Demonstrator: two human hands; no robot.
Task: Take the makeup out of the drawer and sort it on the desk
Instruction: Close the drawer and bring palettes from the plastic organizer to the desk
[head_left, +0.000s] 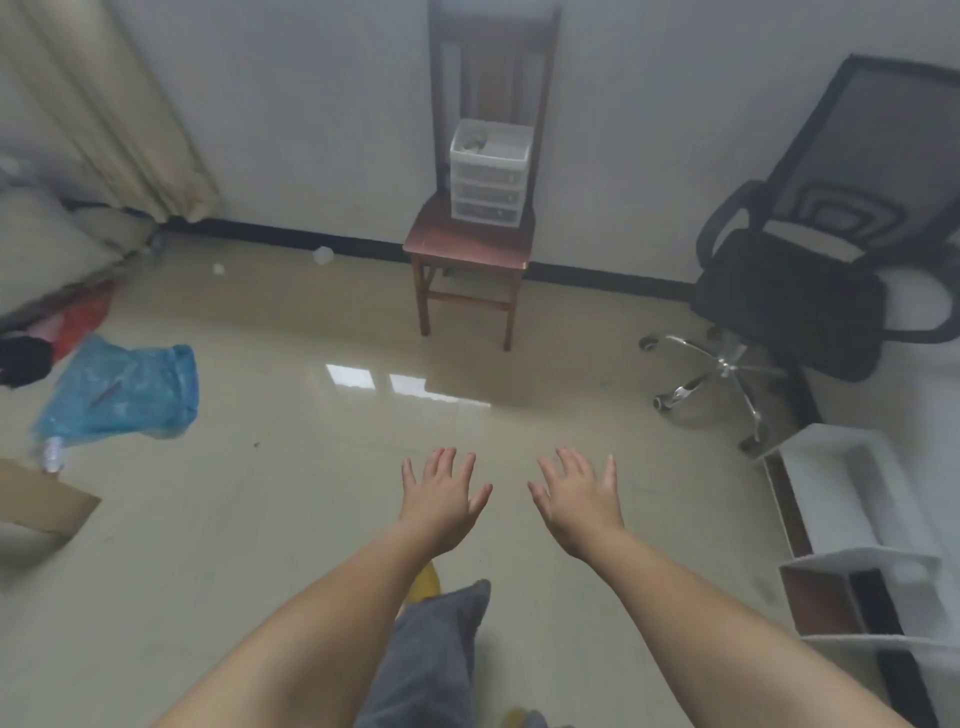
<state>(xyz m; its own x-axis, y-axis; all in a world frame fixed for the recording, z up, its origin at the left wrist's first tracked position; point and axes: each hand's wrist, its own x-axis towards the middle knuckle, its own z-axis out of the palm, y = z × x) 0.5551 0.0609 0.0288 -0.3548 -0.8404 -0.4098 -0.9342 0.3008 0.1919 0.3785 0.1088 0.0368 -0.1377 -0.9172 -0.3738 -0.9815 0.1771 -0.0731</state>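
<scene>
A small white plastic drawer unit (487, 174) with three shut drawers and an open top tray stands on the seat of a wooden chair (470, 244) against the far wall. Small items lie in the top tray; what they are is too blurred to tell. My left hand (441, 499) and my right hand (579, 496) are stretched out side by side over the floor, palms down, fingers spread, holding nothing. Both hands are well short of the chair.
A black office chair (795, 291) stands at the right, with a white shelf unit (852, 530) lying near it. A blue plastic bag (124, 389), red and black items and cardboard (41, 499) lie on the left. Beige curtain hangs at the upper left.
</scene>
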